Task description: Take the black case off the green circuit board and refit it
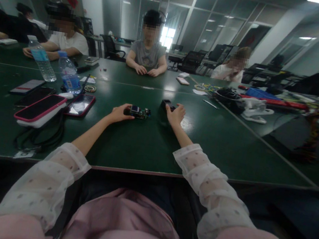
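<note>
On the green tabletop (139, 148), my left hand (119, 113) grips the left end of a small circuit board (140, 112), thumb on the near side and fingers on the far side. The board carries a little screen at its left and bare parts at its right. A short distance to the right, my right hand (176, 115) is closed on a small black case (166, 104) with a lighter window on top. Its fingers cover the case's right part. The board and the case are apart.
Left of my hands lie several phones, among them a pink-edged phone (42, 108), with black cables (52, 138). Two water bottles, a clear bottle (41, 59) and a blue-labelled bottle (69, 74), stand behind. A pen (211, 104) and white device (257, 110) are rightward. People sit opposite.
</note>
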`<action>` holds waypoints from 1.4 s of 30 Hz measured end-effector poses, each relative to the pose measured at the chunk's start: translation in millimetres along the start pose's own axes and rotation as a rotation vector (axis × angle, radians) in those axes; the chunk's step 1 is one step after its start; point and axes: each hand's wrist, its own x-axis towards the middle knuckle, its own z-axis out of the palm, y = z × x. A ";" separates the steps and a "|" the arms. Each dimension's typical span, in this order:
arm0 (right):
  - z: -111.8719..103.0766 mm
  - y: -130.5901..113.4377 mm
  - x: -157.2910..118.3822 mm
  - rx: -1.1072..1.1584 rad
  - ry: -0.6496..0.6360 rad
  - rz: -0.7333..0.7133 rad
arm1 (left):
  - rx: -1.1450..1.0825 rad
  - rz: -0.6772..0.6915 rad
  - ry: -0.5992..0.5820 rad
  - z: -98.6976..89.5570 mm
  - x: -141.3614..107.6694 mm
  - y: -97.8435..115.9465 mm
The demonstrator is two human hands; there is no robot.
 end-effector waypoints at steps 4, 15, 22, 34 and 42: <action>2.0 2.4 0.3 -0.017 -0.021 -0.037 | -0.001 -0.004 0.001 -0.8 -1.2 2.6; 6.1 12.1 6.5 -0.024 -0.057 -0.046 | -0.007 -0.002 -0.002 -0.7 -0.4 0.3; 7.8 10.2 17.5 0.132 -0.076 -0.040 | -0.016 -0.009 -0.014 -3.5 -3.4 4.7; -4.1 -39.3 -14.4 0.705 -0.538 -0.421 | -0.004 -0.027 -0.004 -2.0 -0.7 3.0; 4.1 -38.7 -24.7 0.602 -0.681 -0.608 | 0.005 -0.031 0.021 0.7 0.3 0.1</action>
